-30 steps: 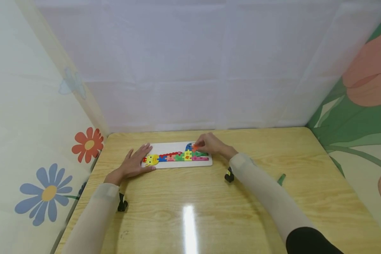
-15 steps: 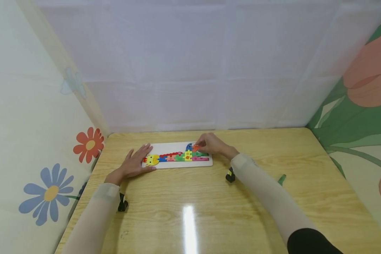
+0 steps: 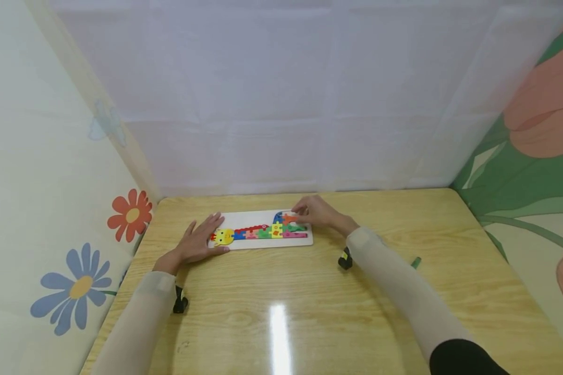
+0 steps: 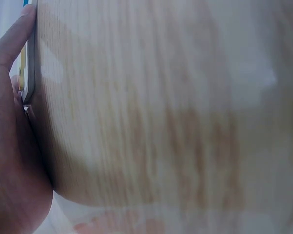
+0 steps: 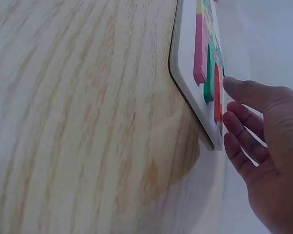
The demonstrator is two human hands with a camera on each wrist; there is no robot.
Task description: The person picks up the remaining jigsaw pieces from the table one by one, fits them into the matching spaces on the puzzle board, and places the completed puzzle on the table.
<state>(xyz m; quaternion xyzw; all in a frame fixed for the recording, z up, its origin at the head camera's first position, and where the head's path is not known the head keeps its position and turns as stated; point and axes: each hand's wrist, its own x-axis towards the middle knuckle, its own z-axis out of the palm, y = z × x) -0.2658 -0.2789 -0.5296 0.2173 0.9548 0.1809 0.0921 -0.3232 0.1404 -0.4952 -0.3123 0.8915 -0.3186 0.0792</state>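
A white puzzle board (image 3: 246, 219) lies near the table's back edge, with a giraffe puzzle of several coloured pieces on it. My left hand (image 3: 198, 242) rests with spread fingers around the board's left end, beside the yellow giraffe head (image 3: 223, 237). In the left wrist view, the thumb (image 4: 14, 39) lies along the board's edge. At the right end, my right hand (image 3: 320, 213) is by the orange leg piece (image 3: 289, 219). Its thumb and loosely bent fingers stand apart in the right wrist view, close to the orange piece (image 5: 218, 92), which lies on the board.
A small green object (image 3: 416, 262) lies on the wooden table (image 3: 234, 302) beside my right forearm. White cloth (image 3: 272, 104) hangs behind the table, and flower-printed panels flank it. Black cameras (image 3: 345, 259) hang under both wrists.
My right hand has drawn slightly right, its fingers coming away from the orange leg piece, which now shows more fully. My left hand stays on the board.
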